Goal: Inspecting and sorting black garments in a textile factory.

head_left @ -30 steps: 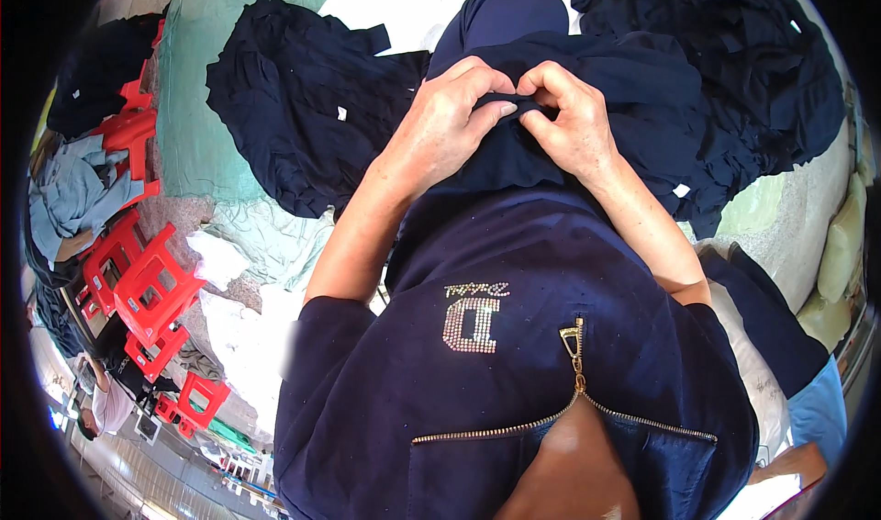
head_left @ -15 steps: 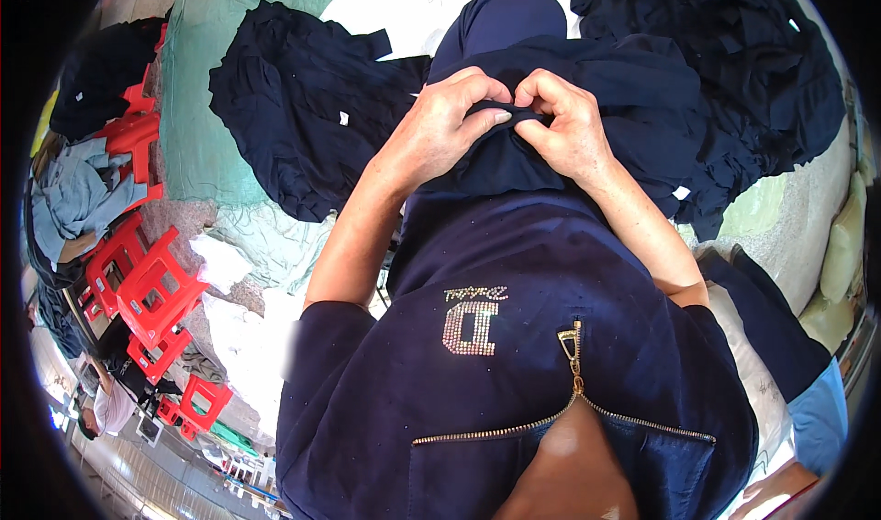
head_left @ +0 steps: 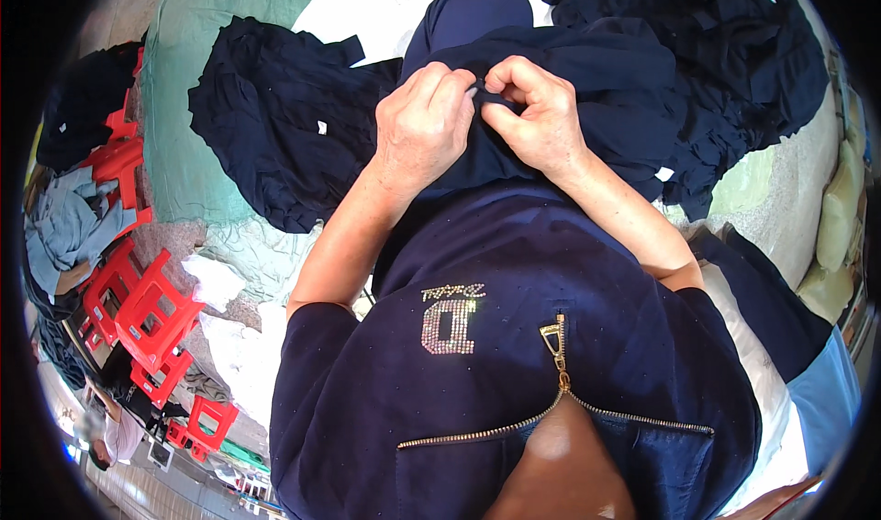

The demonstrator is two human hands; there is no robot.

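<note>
A dark navy garment (head_left: pixel 606 93) lies across my lap, gathered in loose folds. My left hand (head_left: pixel 424 121) pinches its fabric, with the back of the hand turned up and the thumb mostly hidden. Close beside it, my right hand (head_left: pixel 541 121) grips a fold between thumb and curled fingers. Between the two hands a short stretch of cloth is raised; anything smaller in the fingertips is too small to make out. To the left spreads a heap of dark clothing (head_left: pixel 275 116) with a small white tag (head_left: pixel 322 128). More dark clothing (head_left: pixel 707 15) is piled at the far right.
Several red plastic stools (head_left: pixel 158 307) stand at the left, some bearing grey-blue clothes (head_left: pixel 69 222). A green sheet (head_left: pixel 197 79) and white cloth (head_left: pixel 229 350) cover ground there. Another person (head_left: pixel 121 436) is at the lower left. Pale sacks (head_left: pixel 840 217) line the right edge.
My left hand has rolled over, its back now upward and its thumb tucked out of sight. Both hands have drawn closer together on the cloth. The whole view has shifted slightly.
</note>
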